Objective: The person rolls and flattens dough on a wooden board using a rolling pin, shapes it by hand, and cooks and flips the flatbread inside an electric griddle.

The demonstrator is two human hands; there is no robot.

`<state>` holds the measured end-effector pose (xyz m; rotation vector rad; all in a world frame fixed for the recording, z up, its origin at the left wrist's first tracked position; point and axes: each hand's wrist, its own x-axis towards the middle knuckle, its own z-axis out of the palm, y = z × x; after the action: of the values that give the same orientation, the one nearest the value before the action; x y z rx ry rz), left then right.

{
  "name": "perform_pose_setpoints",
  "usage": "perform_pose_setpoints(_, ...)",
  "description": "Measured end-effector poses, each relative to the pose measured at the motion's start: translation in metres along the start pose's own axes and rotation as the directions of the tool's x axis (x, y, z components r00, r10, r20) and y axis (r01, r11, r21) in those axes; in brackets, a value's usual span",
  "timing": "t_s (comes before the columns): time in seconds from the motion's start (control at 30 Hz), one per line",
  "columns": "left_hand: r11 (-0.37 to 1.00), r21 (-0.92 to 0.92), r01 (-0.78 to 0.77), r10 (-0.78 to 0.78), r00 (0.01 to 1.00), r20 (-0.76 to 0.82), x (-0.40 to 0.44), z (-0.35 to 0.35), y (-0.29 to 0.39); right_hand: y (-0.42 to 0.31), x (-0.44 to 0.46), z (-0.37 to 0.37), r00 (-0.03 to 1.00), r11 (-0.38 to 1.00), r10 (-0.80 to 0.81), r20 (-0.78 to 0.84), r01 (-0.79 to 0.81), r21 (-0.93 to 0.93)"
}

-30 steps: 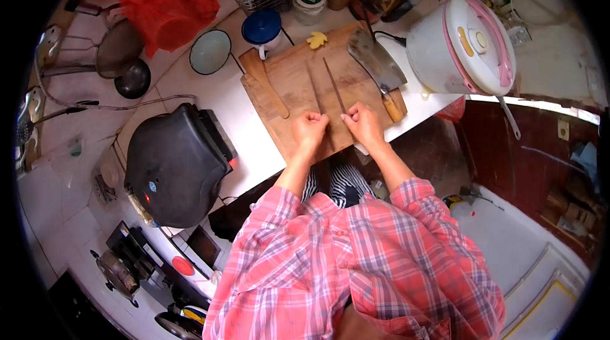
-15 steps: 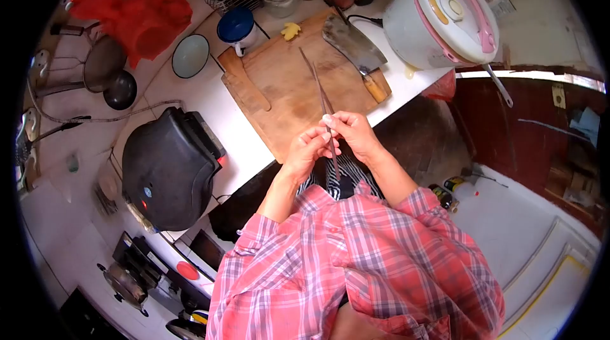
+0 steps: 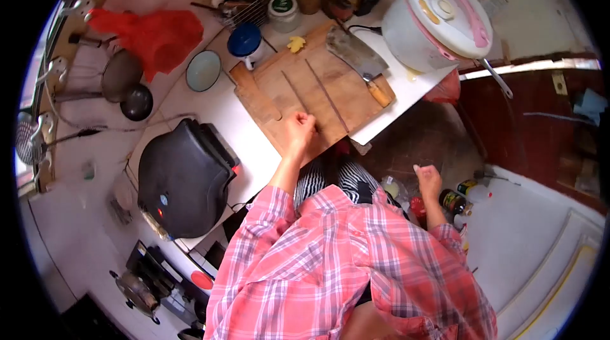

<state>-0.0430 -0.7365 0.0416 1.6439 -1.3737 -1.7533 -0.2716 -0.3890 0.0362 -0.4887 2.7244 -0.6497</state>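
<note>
My left hand [image 3: 300,129] is over the near left part of a wooden cutting board [image 3: 267,80], fingers pinched at the lower end of a thin dark chopstick [image 3: 293,91]. A second chopstick [image 3: 326,94] lies slantwise on the board to the right, its near end at the front edge, with no hand on it. Away from the board, my right hand [image 3: 428,181] hangs to the right above the floor, fingers curled and nothing visible in them. A cleaver [image 3: 356,54] with a wooden handle rests on the board's right side. Behind lies a small yellow piece [image 3: 296,43].
A white enamel mug with a blue lid [image 3: 244,41] and a pale bowl [image 3: 203,71] stand behind left. At the back right is a white and pink cooker [image 3: 419,22]. A black appliance [image 3: 184,178] sits left, and jars [image 3: 283,11] stand at the back.
My hands have parted: both held the crossed chopsticks together before. One chopstick now lies on the board, the left hand has moved slightly forward, and the right has swung right and down, off the board.
</note>
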Motion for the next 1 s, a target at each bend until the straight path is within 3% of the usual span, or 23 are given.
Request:
perform_pose_setpoints(0.03, 0.986, 0.162, -0.034, 0.039, 0.999, -0.03, 0.008, -0.002, 0.005, 0.013, -0.011, -0.007, 0.999, 0.998, 0.031, -0.024, -0.033, -0.062)
perform_pose_setpoints(0.13, 0.98, 0.183, -0.075, 0.09, 0.993, -0.074, 0.023, -0.002, -0.008, 0.054, -0.023, -0.024, 0.972, 0.967, 0.192, -0.134, -0.211, -0.144)
perform_pose_setpoints(0.17, 0.967, 0.227, -0.116, 0.139, 0.986, -0.091, 0.025, -0.001, -0.012, 0.071, -0.017, -0.025, 0.972, 0.927, 0.185, -0.142, -0.221, -0.303)
perform_pose_setpoints(0.2, 0.926, 0.342, -0.162, 0.221, 0.965, -0.143, 0.027, 0.002, -0.017, 0.055, -0.008, -0.039, 0.943, 0.855, 0.331, -0.04, -0.317, -0.41)
perform_pose_setpoints(0.27, 0.962, 0.232, -0.144, 0.18, 0.973, -0.142, 0.02, 0.006, -0.011, 0.083, 0.014, -0.035, 0.991, 0.915, 0.065, -0.116, -0.106, -0.389)
perform_pose_setpoints(0.3, 0.963, 0.232, -0.138, 0.18, 0.969, -0.169, 0.016, 0.01, -0.008, 0.076, 0.026, -0.035, 0.968, 0.966, 0.01, -0.249, -0.073, -0.246)
perform_pose_setpoints(0.33, 0.919, 0.334, -0.212, 0.284, 0.941, -0.185, 0.008, 0.012, 0.0, 0.061, 0.041, -0.039, 0.956, 0.986, 0.029, -0.29, -0.075, -0.151)
perform_pose_setpoints(0.37, 0.938, 0.3, -0.171, 0.244, 0.943, -0.227, 0.017, 0.011, -0.014, 0.046, 0.055, -0.043, 0.943, 0.996, 0.047, -0.331, -0.069, -0.054)
perform_pose_setpoints(0.4, 0.966, 0.233, -0.115, 0.174, 0.953, -0.249, 0.001, 0.018, 0.005, 0.033, 0.075, -0.055, 0.958, 0.992, 0.117, -0.263, -0.124, -0.009)
perform_pose_setpoints(0.47, 0.866, 0.438, -0.244, 0.408, 0.85, -0.333, 0.013, 0.018, -0.026, 0.009, 0.124, -0.075, 0.97, 0.96, 0.234, -0.063, -0.241, -0.14)
perform_pose_setpoints(0.53, 0.901, 0.348, -0.26, 0.402, 0.802, -0.441, -0.006, 0.041, -0.021, 0.014, 0.166, -0.073, 0.987, 0.994, 0.005, -0.162, -0.023, -0.107)
perform_pose_setpoints(0.6, 0.936, 0.301, -0.185, 0.325, 0.783, -0.53, -0.025, 0.072, -0.015, 0.016, 0.213, -0.066, 0.952, 0.949, -0.136, -0.274, 0.205, 0.241)
perform_pose_setpoints(0.7, 0.93, 0.269, -0.253, 0.363, 0.752, -0.55, -0.062, 0.133, -0.021, 0.012, 0.272, -0.061, 0.967, 0.896, -0.133, -0.219, 0.211, 0.39)
perform_pose_setpoints(0.73, 0.933, 0.134, -0.333, 0.35, 0.759, -0.549, -0.071, 0.159, -0.026, 0.003, 0.286, -0.071, 0.966, 0.884, -0.139, -0.219, 0.22, 0.413)
perform_pose_setpoints(0.8, 0.969, 0.047, -0.243, 0.234, 0.841, -0.488, -0.096, 0.209, -0.026, -0.005, 0.314, -0.074, 0.976, 0.855, -0.122, -0.18, 0.196, 0.481)
perform_pose_setpoints(0.87, 0.985, 0.016, -0.172, 0.168, 0.929, -0.33, -0.112, 0.243, -0.026, -0.009, 0.344, -0.065, 0.988, 0.604, -0.119, 0.1, -0.009, 0.797)
perform_pose_setpoints(0.93, 0.99, 0.05, -0.132, 0.141, 0.946, -0.292, -0.121, 0.267, -0.015, -0.019, 0.368, -0.055, 0.965, 0.481, -0.15, 0.217, -0.12, 0.868)
perform_pose_setpoints(1.0, 0.972, 0.189, -0.139, 0.185, 0.949, -0.255, -0.127, 0.282, -0.004, -0.032, 0.389, -0.051, 0.949, 0.483, -0.143, 0.28, -0.18, 0.857)
